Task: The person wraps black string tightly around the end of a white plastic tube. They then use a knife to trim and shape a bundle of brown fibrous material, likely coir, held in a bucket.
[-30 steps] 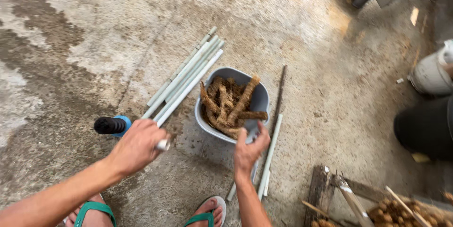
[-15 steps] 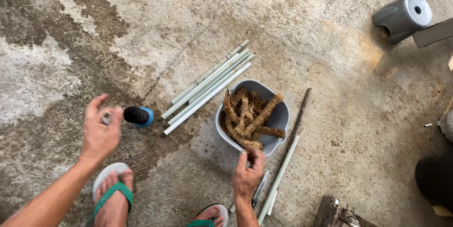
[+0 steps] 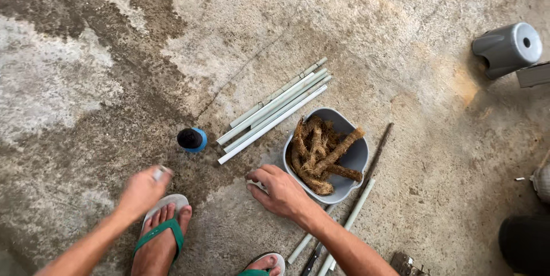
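My left hand (image 3: 143,191) is blurred, low at the left above my foot in a green sandal (image 3: 160,233). Its fingers pinch a small pale object (image 3: 162,170). My right hand (image 3: 282,191) is down at the floor just left of a grey bucket (image 3: 360,155) filled with brown fibrous roots (image 3: 321,153). Its fingers curl over a small white piece (image 3: 255,185) on the concrete. A blue bottle with a black cap (image 3: 191,139) stands between the hands, a little farther out. A bundle of white pipes (image 3: 275,110) lies next to the bucket's far left side.
More white pipes (image 3: 350,218) and a dark stick (image 3: 377,160) lie right of the bucket. A grey cylinder (image 3: 507,49) rests on its side at the far right. A dark shape (image 3: 524,244) sits at the lower right corner. The concrete floor has damp patches.
My left hand has moved back from beside the blue bottle toward my foot. My right hand has shifted left along the bucket's near side to the floor.
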